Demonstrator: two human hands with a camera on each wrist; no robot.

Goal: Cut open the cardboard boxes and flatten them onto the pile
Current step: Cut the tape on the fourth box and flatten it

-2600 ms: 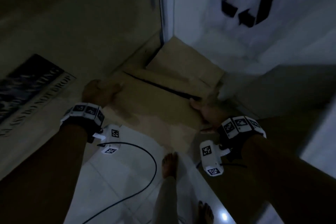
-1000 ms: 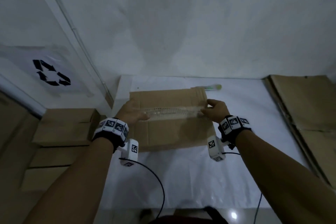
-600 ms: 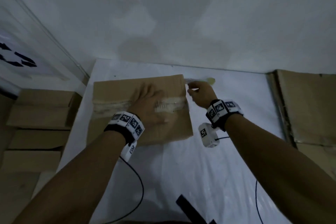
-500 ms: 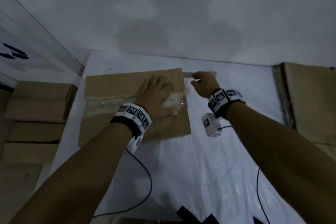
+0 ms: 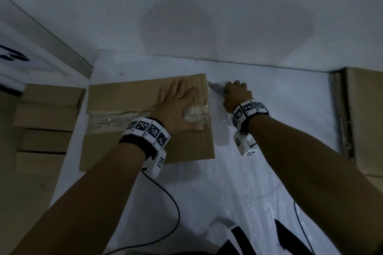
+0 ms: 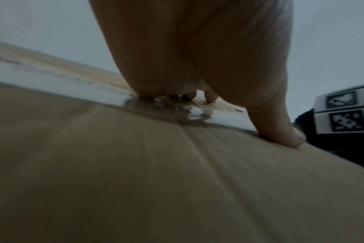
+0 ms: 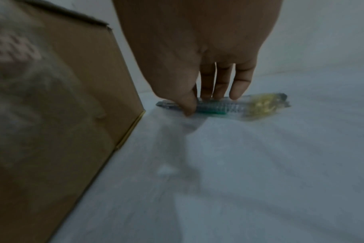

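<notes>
Brown cardboard box (image 5: 145,118) lies on the white surface (image 5: 259,172), closed, with a strip of clear tape (image 5: 116,120) running across its top from the left edge to the right edge. The left hand (image 5: 178,107) lies flat on the top of the box near its right end, with the fingers straight and spread, and the palm covers part of the tape. In the left wrist view the thumb (image 6: 280,128) presses on the cardboard just beside the tape (image 6: 73,88). This hand holds nothing.

The right hand (image 5: 236,95) is on the surface just beside the far right corner of the box. Its thumb and fingers close around a small utility knife (image 5: 216,88). In the right wrist view the knife (image 7: 222,106) has a clear body with a green part and a yellowish end, and it lies almost flat, at or just above the surface; whether it touches the surface is not possible to tell. The thumb (image 7: 187,103) is on the near side of it and the fingertips on the far side. The end of the knife which points to the box is near the box but does not touch it.

At the left, beside the surface, more cardboard boxes (image 5: 47,118) are stacked. At the right edge, flat cardboard sheets (image 5: 364,122) lie in a pile on the surface. Both wrists carry bands with black and white markers.
</notes>
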